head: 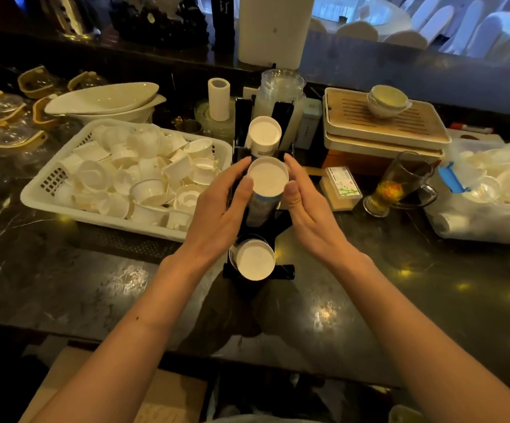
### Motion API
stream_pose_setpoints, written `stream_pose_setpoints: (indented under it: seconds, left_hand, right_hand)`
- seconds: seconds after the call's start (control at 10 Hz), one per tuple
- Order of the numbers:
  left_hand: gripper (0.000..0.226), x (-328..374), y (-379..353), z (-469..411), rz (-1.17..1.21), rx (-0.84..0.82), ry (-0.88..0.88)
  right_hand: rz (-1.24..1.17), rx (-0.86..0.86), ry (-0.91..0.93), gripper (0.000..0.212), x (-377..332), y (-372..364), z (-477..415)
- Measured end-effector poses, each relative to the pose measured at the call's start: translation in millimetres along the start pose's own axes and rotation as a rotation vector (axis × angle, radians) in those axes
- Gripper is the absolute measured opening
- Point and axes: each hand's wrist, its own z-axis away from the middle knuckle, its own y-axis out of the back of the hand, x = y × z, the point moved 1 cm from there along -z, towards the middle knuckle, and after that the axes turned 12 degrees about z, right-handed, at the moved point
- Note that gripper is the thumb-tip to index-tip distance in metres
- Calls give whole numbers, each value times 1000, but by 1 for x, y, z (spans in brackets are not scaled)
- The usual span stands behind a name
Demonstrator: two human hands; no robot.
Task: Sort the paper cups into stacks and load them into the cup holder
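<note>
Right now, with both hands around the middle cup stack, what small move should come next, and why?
Probably ease the middle stack down into the black cup holder, then let go: the left hand and right hand flank it, and it stands tilted between the two other stacks.

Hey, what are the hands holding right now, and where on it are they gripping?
Both hands, left hand and right hand, flank the middle cup stack in the black cup holder, fingertips at its upper sides near the rim.

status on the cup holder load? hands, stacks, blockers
Left hand and right hand flank middle cup stack, fingertips at rim. Black cup holder holds three stacks. Loose cups left in white basket. No blockers.
</note>
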Motion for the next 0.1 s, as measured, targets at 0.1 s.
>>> stream_pose_setpoints:
  seconds: [0.1]
  left_hand:
    - [32,15,-4,16,-104,65,-238]
  right_hand:
    - [25,107,-19,63,4,10,27]
